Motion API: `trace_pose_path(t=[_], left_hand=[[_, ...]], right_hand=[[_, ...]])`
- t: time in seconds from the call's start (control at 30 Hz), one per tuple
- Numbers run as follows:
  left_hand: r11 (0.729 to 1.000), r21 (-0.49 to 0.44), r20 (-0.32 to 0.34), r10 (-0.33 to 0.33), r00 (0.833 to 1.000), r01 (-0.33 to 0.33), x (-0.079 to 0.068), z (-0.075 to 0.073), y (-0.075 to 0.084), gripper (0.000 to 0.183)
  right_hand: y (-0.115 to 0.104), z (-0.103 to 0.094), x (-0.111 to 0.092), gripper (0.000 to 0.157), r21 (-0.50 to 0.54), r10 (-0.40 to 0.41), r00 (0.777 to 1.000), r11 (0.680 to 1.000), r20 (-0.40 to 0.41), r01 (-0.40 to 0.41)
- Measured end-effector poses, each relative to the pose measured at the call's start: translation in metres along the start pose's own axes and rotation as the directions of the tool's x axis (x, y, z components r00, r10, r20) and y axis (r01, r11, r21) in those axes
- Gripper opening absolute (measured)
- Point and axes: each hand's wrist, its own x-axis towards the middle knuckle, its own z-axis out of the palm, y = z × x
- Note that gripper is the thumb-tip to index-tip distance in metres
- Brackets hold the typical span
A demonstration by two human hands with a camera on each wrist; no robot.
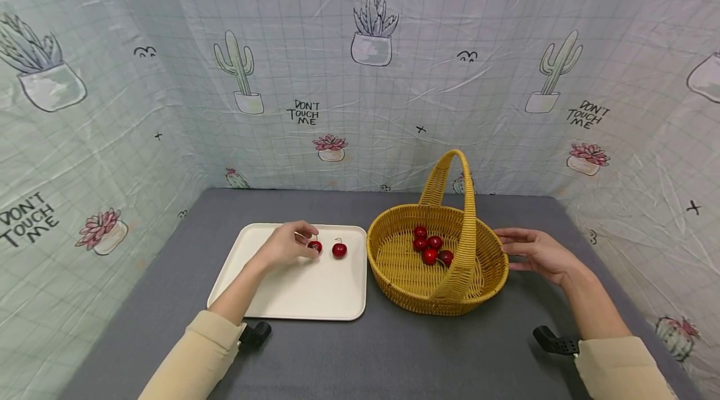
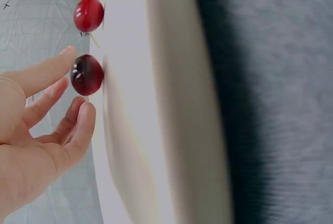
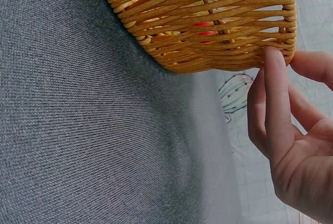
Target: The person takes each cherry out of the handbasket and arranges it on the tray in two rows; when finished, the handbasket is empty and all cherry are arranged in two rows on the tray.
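Observation:
My left hand [image 1: 285, 245] is over the white tray, thumb and fingers spread around a dark red cherry [image 2: 87, 75]. In the left wrist view a gap shows between the lower fingertips and that cherry. A second, brighter cherry [image 1: 339, 250] with a short stem lies just to its right on the tray [image 1: 304, 297]. At the far right, my right hand [image 1: 537, 253] touches the yellow wicker basket [image 3: 208, 52] at its rim with extended fingertips. Several red cherries [image 1: 430, 255] lie inside the basket, partly behind its handle.
The basket's tall handle [image 1: 469, 225] arches over its right half. Grey cloth [image 1: 394, 356] covers the table. Patterned sheets [image 1: 281, 75] close off the back and both sides. A black wrist mount [image 1: 255, 334] sits under the left sleeve, another [image 1: 554, 342] under the right.

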Motion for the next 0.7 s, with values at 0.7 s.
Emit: trace_pose_path(t=[0.7], left_hand=[[0.973, -0.051, 0.024, 0.225, 0.974, -0.224, 0.017, 0.029, 0.068, 0.020]], right_hand=[[0.003, -0.002, 0.002, 0.064, 0.005, 0.005, 1.000, 1.000, -0.003, -0.005]])
